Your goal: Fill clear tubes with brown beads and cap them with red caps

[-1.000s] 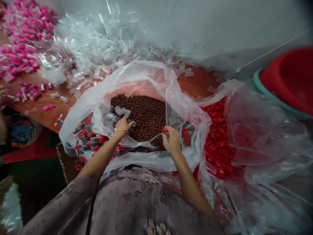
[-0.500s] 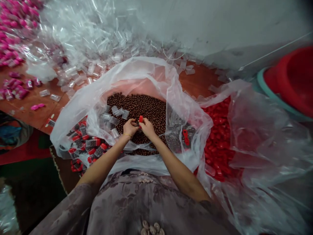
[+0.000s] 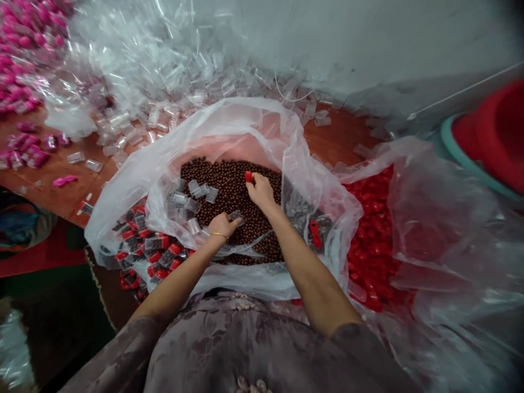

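Small dark brown balls [image 3: 249,215] fill a white plastic bag [image 3: 135,180] in front of me. Above their near part, my left hand [image 3: 221,225] is closed on a small clear plastic container [image 3: 237,217]. Farther out over the balls, my right hand [image 3: 261,191] pinches a small red cap [image 3: 248,176]. Several clear containers [image 3: 192,204] lie on the left side of the balls. One loose red cap [image 3: 315,234] rests at the right part of the bag.
Dark-filled containers with red caps [image 3: 158,256] are heaped at the left. Many red caps [image 3: 370,240] fill another bag at the right. Clear containers [image 3: 196,98] and pink pieces [image 3: 24,41] pile up behind, on an orange-brown surface [image 3: 335,136]. A red basin [image 3: 483,142] stands far right.
My hands have drawn apart. The right one moved up and away with the red cap, while the left one lowered slightly, its clear container now showing. The view shifted a little.
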The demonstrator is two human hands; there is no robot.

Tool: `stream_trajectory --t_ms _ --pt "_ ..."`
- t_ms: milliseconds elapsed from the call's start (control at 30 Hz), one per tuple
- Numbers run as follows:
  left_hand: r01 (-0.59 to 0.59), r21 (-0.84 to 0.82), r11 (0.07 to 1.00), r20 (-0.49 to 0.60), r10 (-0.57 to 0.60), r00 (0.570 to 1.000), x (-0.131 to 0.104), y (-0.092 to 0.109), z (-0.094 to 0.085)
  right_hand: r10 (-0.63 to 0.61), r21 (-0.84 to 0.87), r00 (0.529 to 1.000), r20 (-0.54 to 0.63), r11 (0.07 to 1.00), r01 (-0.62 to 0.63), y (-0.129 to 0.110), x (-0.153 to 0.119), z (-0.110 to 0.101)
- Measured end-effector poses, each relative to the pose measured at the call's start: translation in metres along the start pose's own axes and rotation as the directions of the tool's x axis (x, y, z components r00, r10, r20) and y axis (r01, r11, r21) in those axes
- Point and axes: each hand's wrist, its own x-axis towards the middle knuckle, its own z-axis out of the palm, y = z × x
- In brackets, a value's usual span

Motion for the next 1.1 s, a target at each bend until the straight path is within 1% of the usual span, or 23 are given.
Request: stream_trajectory --t_ms 67,100,133,200,267,367,467,533,600,633,700,733,767,800,833,900,933,1000,1100 --pt "0.005 -0.034 0.999 0.013 -0.005 1.000 0.003 0.001 0.002 -0.070 -0.034 0.995 0.070 0.997 0.073 -0.001 0.024 0.007" --pt "0.007 -0.055 0.998 0.014 -0.006 1.000 0.005 0.002 0.003 -0.093 -0.038 0.989 0.115 0.994 0.098 -0.002 0.031 0.012" --pt "0.010 -0.080 0.997 0.014 -0.009 1.000 0.007 0.002 0.004 -0.111 -0.037 0.981 0.157 0.992 0.118 -0.003 0.035 0.017" --pt "0.018 -0.143 0.990 0.015 -0.016 1.000 0.012 0.001 0.006 -0.128 -0.025 0.967 0.222 0.990 0.137 -0.003 0.034 0.025" --pt "0.038 -0.218 0.975 0.019 -0.035 0.999 0.017 -0.001 0.010 -0.119 0.005 0.956 0.269 0.992 0.123 -0.002 0.021 0.028" --pt "0.042 -0.305 0.952 -0.023 -0.052 0.998 0.023 -0.004 0.017 -0.059 0.075 0.945 0.321 0.997 0.037 0.001 -0.010 0.026" --pt "-0.026 -0.357 0.934 -0.094 -0.008 0.996 0.023 -0.007 0.024 -0.043 0.202 0.934 0.355 0.979 -0.031 0.000 -0.041 0.019" --pt "-0.116 -0.415 0.902 -0.136 0.064 0.989 0.018 -0.009 0.027 -0.063 0.340 0.938 0.342 0.939 -0.061 -0.003 -0.059 0.012" --pt "-0.264 -0.485 0.834 -0.193 0.192 0.962 0.011 -0.012 0.026 -0.057 0.488 0.960 0.275 0.868 -0.089 -0.008 -0.073 0.003" --pt "-0.350 -0.514 0.783 -0.226 0.269 0.936 0.006 -0.013 0.025 -0.035 0.551 0.974 0.223 0.829 -0.096 -0.010 -0.079 -0.003" --pt "-0.498 -0.564 0.659 -0.282 0.414 0.866 -0.001 -0.014 0.020 0.039 0.633 0.994 0.101 0.769 -0.094 -0.015 -0.091 -0.016" --pt "-0.538 -0.598 0.595 -0.293 0.462 0.837 -0.004 -0.014 0.018 0.085 0.657 0.995 0.046 0.748 -0.094 -0.016 -0.096 -0.024" --pt "-0.550 -0.643 0.534 -0.293 0.492 0.820 -0.006 -0.013 0.015 0.139 0.677 0.990 0.006 0.728 -0.106 -0.017 -0.102 -0.031" --pt "-0.536 -0.696 0.478 -0.279 0.508 0.815 -0.008 -0.012 0.013 0.195 0.698 0.981 -0.008 0.703 -0.134 -0.018 -0.107 -0.038" --pt "-0.503 -0.752 0.426 -0.253 0.518 0.817 -0.009 -0.011 0.012 0.245 0.720 0.969 0.008 0.672 -0.176 -0.019 -0.112 -0.044" --pt "-0.415 -0.842 0.345 -0.183 0.540 0.821 -0.012 -0.009 0.009 0.309 0.756 0.946 0.101 0.593 -0.275 -0.019 -0.123 -0.054" --pt "-0.382 -0.867 0.319 -0.153 0.558 0.816 -0.015 -0.008 0.008 0.320 0.768 0.935 0.153 0.556 -0.317 -0.020 -0.128 -0.058" --pt "-0.349 -0.887 0.302 -0.107 0.601 0.792 -0.021 -0.005 0.005 0.320 0.784 0.921 0.220 0.505 -0.363 -0.021 -0.136 -0.064" --pt "-0.353 -0.882 0.313 -0.069 0.654 0.753 -0.033 -0.002 0.003 0.311 0.798 0.924 0.223 0.485 -0.356 -0.024 -0.146 -0.069"
